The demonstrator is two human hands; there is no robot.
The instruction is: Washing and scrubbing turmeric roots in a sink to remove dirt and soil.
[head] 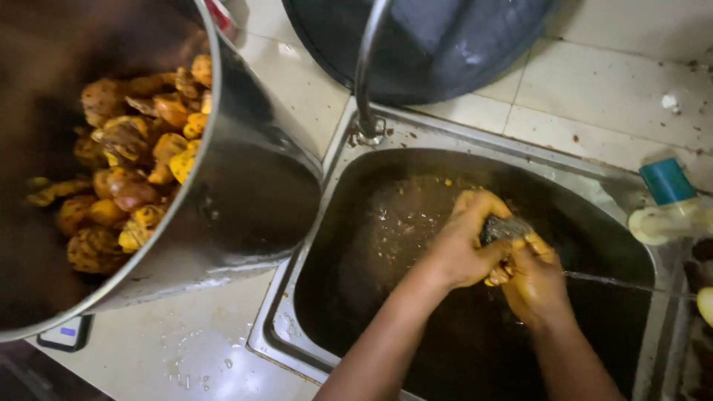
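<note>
- Left hand and right hand meet over the middle of the steel sink, which holds dark brown water.
- Left fingers wrap over a grey scouring pad; pad sits on top of a small yellow-orange piece, prob. a root like those in the pot, mostly hidden btw the two hands.
- Right fingers curl shut under/around that piece, w/ a thin knife blade sticking out to the right from the same fist; how the handle is held can't be told.
- Risk: both hands wet and stained, piece small. Hard scrubbing could squirt it out of the grip and into the murky water, where it would be hard to see.
- Risk: blade is held in the same hand as the piece, just beside the scrubbing hand. A slip of the left hand toward the right could bring skin near the edge.
- Risk: blade tip points at the sink's right wall; a jerk could knock it against the steel.
- Big steel pot of yellow-orange roots stands tilted on the tiled worktop, touching or just beside the sink rim. A nudge from the left forearm might shift it; exact contact can't be told.
- Worktop is wet near the sink's front corner, so things there may slide.
- Faucet rises behind the sink; bottle w/ blue cap lies at the right edge, well clear of the hands.
</note>
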